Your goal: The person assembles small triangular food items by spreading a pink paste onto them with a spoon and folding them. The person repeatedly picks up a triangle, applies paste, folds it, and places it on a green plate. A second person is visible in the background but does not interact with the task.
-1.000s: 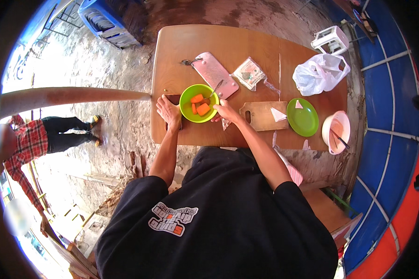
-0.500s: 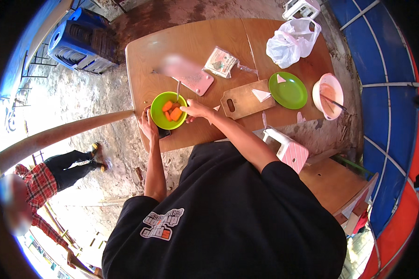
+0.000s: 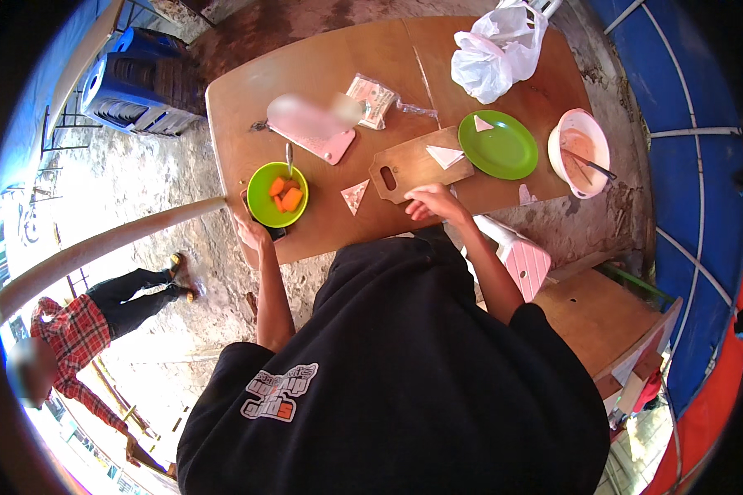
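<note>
A green bowl (image 3: 277, 195) stands at the table's left edge, with orange carrot-like chunks (image 3: 286, 196) and a metal spoon handle (image 3: 289, 157) in it. Beside its lower left side is my left hand (image 3: 252, 233), its fingers partly hidden by the bowl, next to a dark flat object (image 3: 274, 233) under the rim. My right hand (image 3: 434, 204) reaches to the near edge of a wooden cutting board (image 3: 404, 169), fingers apart and nothing visible in them. A white triangular piece (image 3: 445, 157) lies on the board. Left of it rests a pinkish triangular piece (image 3: 355, 196) on the table.
Right of the board are a green plate (image 3: 504, 157) with a small triangle and a white bowl (image 3: 576, 144) of pinkish mix with a utensil. Behind lie a pink board (image 3: 309, 136), a clear packet (image 3: 370, 101) and a white plastic bag (image 3: 491, 62). A person (image 3: 82, 322) is at left.
My right hand has left the green bowl and moved right to the cutting board's near edge. My left hand has slid slightly lower beside the bowl. The whole view has shifted a little.
</note>
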`<action>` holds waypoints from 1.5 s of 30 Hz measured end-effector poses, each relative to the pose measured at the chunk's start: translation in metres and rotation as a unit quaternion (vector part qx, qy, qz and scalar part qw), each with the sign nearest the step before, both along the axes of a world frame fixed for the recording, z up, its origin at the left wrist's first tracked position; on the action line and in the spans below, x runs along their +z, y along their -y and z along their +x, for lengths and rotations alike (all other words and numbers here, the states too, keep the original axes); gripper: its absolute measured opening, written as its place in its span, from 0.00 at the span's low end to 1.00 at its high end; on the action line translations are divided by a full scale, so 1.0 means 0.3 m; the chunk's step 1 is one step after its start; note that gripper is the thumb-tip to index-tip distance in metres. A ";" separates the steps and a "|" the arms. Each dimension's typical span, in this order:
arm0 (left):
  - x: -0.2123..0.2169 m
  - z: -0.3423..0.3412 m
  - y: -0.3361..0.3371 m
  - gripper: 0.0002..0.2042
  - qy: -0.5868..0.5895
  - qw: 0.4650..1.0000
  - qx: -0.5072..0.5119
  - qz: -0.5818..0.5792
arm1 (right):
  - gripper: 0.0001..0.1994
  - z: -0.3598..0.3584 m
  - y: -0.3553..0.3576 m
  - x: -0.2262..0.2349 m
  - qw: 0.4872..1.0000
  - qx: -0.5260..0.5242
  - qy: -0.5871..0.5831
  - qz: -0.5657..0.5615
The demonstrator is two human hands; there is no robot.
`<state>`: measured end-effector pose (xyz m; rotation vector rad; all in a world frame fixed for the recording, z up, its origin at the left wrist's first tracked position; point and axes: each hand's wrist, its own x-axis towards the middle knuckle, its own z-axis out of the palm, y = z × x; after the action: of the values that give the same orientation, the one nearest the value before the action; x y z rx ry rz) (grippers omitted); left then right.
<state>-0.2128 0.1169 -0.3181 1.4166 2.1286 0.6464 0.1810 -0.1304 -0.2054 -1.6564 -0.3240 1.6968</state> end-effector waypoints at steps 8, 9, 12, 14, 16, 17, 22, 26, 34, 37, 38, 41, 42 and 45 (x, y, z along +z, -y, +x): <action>0.006 0.085 0.213 0.22 -0.140 0.989 0.015 0.041 | 0.14 0.232 0.370 -0.020 0.965 -0.237 0.108 -0.029; 0.021 0.131 0.250 0.23 -0.100 0.985 0.112 0.087 | 0.14 0.258 0.395 -0.033 0.961 -0.239 0.133 -0.030; 0.089 0.256 0.389 0.23 -0.161 0.973 0.145 0.085 | 0.16 0.350 0.433 -0.063 0.942 -0.245 0.226 -0.028; 0.111 0.362 0.475 0.17 -0.158 0.978 0.077 0.111 | 0.16 0.419 0.434 -0.064 0.920 -0.241 0.306 -0.030; 0.121 0.452 0.535 0.20 0.044 0.999 -0.005 -0.009 | 0.17 0.486 0.422 -0.048 0.892 -0.207 0.401 0.001; 0.117 0.496 0.560 0.22 0.032 0.999 -0.042 0.000 | 0.17 0.521 0.408 -0.036 0.870 -0.182 0.457 0.018; 0.072 0.637 0.605 0.29 -0.090 0.995 -0.032 -0.015 | 0.17 0.649 0.388 0.067 0.803 -0.176 0.564 0.078; 0.053 0.656 0.588 0.28 -0.049 0.998 0.044 -0.024 | 0.13 0.812 0.461 0.119 0.708 -0.192 0.675 0.083; 0.061 0.652 0.574 0.20 -0.086 0.992 0.040 -0.079 | 0.16 1.126 0.726 0.054 0.568 -0.054 0.806 -0.158; 0.069 0.659 0.577 0.18 -0.092 0.992 0.028 -0.085 | 0.18 1.173 0.763 0.036 0.568 -0.004 0.796 -0.209; 0.073 0.662 0.579 0.17 -0.079 0.993 0.022 -0.085 | 0.18 1.182 0.766 0.031 0.567 0.029 0.785 -0.247; 0.088 0.669 0.582 0.16 -0.074 0.993 0.014 -0.096 | 0.17 1.204 0.757 0.008 0.587 0.079 0.748 -0.300; 0.092 0.671 0.581 0.16 -0.081 0.992 0.011 -0.098 | 0.14 1.209 0.752 -0.005 0.592 0.079 0.733 -0.323; 0.111 0.671 0.585 0.15 -0.104 0.990 -0.042 -0.084 | 0.09 1.226 0.742 -0.040 0.573 0.103 0.734 -0.349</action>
<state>-0.0115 -0.0586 -0.2849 1.5264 2.2075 0.2898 0.5487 -0.3529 -0.2174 -3.4376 -0.6271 -0.0470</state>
